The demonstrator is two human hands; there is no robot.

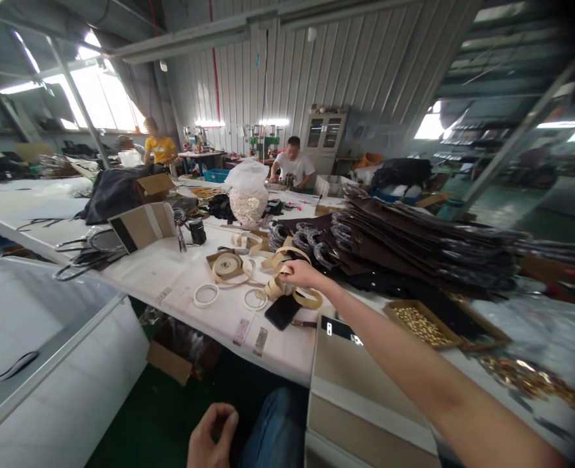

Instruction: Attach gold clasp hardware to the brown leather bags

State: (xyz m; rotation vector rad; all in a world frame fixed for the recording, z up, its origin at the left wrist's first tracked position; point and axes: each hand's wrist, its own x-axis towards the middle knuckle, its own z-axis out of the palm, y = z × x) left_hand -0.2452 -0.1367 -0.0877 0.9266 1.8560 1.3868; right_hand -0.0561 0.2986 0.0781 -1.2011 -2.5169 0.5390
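Note:
My right hand (301, 273) stretches across the white table, its fingers closed on a curled tan strip (273, 287) among loose loops of the same band. Just below it lies a black phone (283, 312). To the left are two rolls of pale tape, a nearer one (206, 296) and another (255, 299). A coiled beige roll (228, 265) sits in a small cardboard box. Down by my knee, my left hand (213, 434) is loosely curled, thumb against the fingers, with nothing visible in it.
Dark brown pieces with wrapped handles (404, 240) are piled at right. Gold studs (421, 325) fill a cardboard tray. A cardboard box (365, 390) stands by my right arm; a white bin (63, 364) is at left. Co-workers sit across the table, one in white (294, 168).

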